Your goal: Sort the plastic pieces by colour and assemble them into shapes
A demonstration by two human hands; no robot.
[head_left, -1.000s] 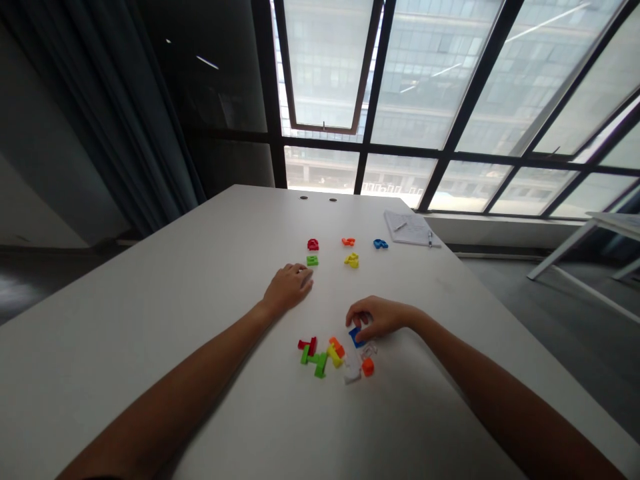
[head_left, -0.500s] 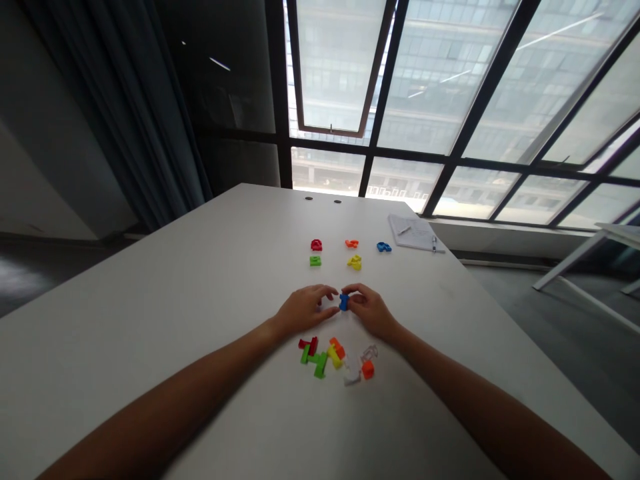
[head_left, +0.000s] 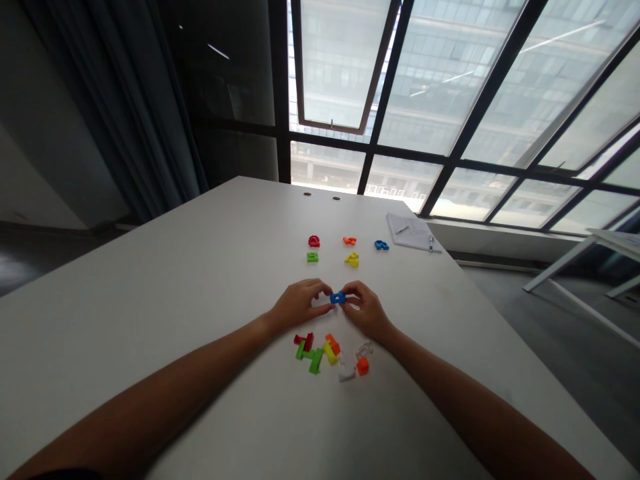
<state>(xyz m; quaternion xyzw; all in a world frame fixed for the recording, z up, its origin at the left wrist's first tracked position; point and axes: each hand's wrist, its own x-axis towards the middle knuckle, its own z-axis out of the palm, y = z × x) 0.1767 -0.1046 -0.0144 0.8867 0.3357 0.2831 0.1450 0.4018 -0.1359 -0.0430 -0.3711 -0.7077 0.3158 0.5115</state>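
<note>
a wall of tall, dark-framed windows fills the far side of the room, with a dark curtain hanging at the far left and the white legs of another table showing at the right. a long white table stretches from the person toward the glass. papers lie near its far right corner, with a pen at their near edge.

farther along the table sit five small plastic pieces, set well apart: a red piece, an orange piece, a far blue piece, a green piece and a yellow piece. a loose cluster lies nearer the person, with red and green pieces on its left, orange and yellow pieces beside them, then a white piece, a transparent piece and an orange cube.

between the far pieces and the cluster, the left hand and right hand meet, both grasping a blue piece from opposite sides between their fingertips.
</note>
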